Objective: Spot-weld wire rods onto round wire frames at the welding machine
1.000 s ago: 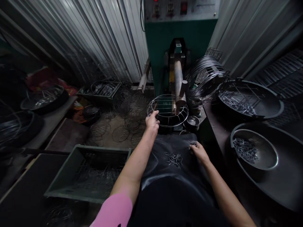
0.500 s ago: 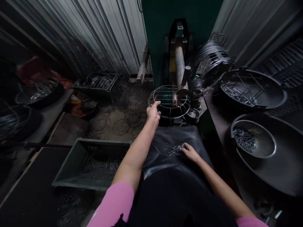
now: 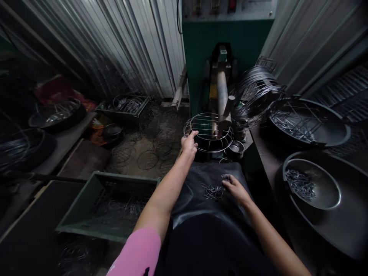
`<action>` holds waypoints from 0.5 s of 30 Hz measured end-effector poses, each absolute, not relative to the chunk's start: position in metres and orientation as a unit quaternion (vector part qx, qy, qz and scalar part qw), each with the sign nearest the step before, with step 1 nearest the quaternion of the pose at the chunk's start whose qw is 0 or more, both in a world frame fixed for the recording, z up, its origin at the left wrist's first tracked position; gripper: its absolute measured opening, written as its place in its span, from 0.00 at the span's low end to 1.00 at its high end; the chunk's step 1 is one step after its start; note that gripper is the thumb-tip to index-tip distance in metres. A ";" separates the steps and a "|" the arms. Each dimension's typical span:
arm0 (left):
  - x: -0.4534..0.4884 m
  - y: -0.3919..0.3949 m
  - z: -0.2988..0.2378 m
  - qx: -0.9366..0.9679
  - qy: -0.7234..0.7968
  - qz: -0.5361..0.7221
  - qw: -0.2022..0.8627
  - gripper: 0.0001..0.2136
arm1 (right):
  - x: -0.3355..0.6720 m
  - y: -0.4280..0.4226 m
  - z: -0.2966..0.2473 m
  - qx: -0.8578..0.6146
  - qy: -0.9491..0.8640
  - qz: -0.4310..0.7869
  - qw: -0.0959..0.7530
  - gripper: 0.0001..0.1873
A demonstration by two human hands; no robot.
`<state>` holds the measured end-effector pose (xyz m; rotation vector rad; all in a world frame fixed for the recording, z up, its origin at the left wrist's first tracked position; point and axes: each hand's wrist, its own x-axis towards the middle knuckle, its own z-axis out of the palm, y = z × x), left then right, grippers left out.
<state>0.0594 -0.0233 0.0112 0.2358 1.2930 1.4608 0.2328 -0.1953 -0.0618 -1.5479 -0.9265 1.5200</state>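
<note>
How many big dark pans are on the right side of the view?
2: the far pan, holding wire pieces; the near pan, holding a bowl and cut off by the picture's edge. More may be hidden in shadow.

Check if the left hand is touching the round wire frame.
Touching: the head view shows the left hand closed on the near-left edge of the round wire frame.
</note>
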 end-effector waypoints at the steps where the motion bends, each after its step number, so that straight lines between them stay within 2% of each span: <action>1: 0.059 -0.023 0.011 0.101 0.546 0.619 0.556 0.20 | 0.234 -0.195 -0.062 -0.607 -0.366 0.595 0.379 0.17; 4: 0.061 -0.022 0.010 0.106 0.539 0.623 0.557 0.21 | 0.239 -0.192 -0.054 -0.592 -0.373 0.583 0.412 0.19; 11: 0.071 -0.022 0.008 0.114 0.542 0.625 0.551 0.23 | 0.229 -0.140 -0.009 -0.521 -0.415 0.472 0.578 0.14; 15: 0.070 -0.022 0.008 0.109 0.540 0.625 0.553 0.24 | 0.214 -0.109 -0.004 -0.517 -0.432 0.445 0.589 0.13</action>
